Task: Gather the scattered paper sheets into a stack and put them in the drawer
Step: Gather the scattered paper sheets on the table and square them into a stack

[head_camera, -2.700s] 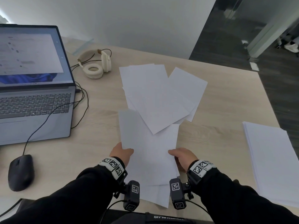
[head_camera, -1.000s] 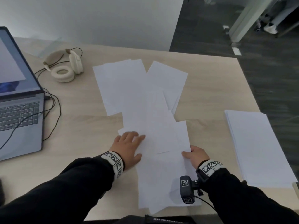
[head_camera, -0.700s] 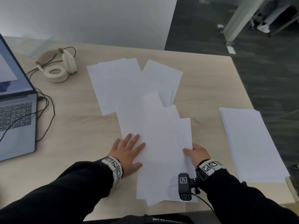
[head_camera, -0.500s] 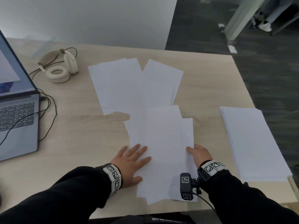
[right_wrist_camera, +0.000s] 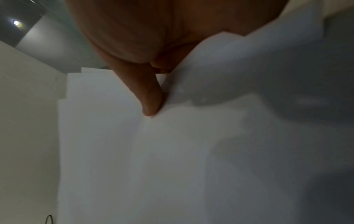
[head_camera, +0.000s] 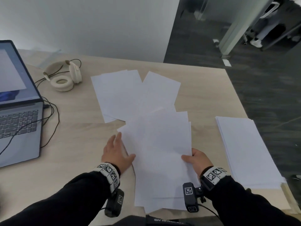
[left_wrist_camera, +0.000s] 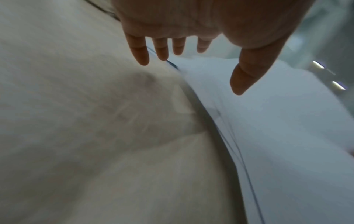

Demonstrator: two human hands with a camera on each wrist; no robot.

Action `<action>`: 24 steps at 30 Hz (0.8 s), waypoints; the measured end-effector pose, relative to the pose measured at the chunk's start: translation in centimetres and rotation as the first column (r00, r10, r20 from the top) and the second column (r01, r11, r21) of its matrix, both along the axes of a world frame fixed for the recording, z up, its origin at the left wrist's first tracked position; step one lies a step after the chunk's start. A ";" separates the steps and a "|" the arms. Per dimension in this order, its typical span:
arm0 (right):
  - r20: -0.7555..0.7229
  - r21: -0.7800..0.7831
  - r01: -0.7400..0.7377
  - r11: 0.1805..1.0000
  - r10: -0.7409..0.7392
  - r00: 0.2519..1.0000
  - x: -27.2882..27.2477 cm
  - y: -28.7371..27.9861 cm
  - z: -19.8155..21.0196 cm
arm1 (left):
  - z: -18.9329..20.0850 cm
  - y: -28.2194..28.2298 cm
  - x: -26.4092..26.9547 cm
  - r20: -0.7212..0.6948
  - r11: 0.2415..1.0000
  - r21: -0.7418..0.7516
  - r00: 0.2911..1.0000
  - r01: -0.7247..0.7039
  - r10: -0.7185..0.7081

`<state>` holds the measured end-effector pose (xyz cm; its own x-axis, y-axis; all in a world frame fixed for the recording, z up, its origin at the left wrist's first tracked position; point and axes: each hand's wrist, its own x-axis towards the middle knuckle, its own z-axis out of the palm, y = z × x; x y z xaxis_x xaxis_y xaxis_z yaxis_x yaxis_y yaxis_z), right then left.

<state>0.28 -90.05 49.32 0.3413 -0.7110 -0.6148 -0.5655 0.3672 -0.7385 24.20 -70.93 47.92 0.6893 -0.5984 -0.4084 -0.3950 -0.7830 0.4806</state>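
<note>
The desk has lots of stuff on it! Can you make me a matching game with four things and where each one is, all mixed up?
Things:
1. headphones
2. laptop
3. neat paper stack
4. sheets in the hands

Places:
A. at the desk's right edge
B. at the near edge, right thumb on top
C. at the far left, screen lit
D. far side, between the laptop and the loose sheets

Pairs: 1-D, 2-C, 3-A, 4-B
</note>
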 end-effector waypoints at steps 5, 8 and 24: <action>0.121 0.008 0.038 0.999 -0.038 0.992 0.8 -0.3 2.6 | 1.3 -1.3 2.5 -0.520 0.898 -0.136 0.801 -0.419 0.295; 0.212 0.018 0.046 0.999 -0.049 0.976 1.8 -0.1 4.1 | 2.7 -2.1 2.4 -0.724 0.876 -0.169 0.659 -0.452 0.201; 0.438 -0.177 -0.022 0.984 0.099 0.894 5.9 0.6 9.0 | 10.4 -3.3 4.4 -0.637 0.669 -0.637 0.750 -0.383 -0.177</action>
<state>6.16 -89.41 58.37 0.5961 -0.7573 -0.2666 -0.1826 0.1955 -0.9636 28.56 -74.18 58.34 0.5262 -0.8173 -0.2348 0.2628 -0.1064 0.9590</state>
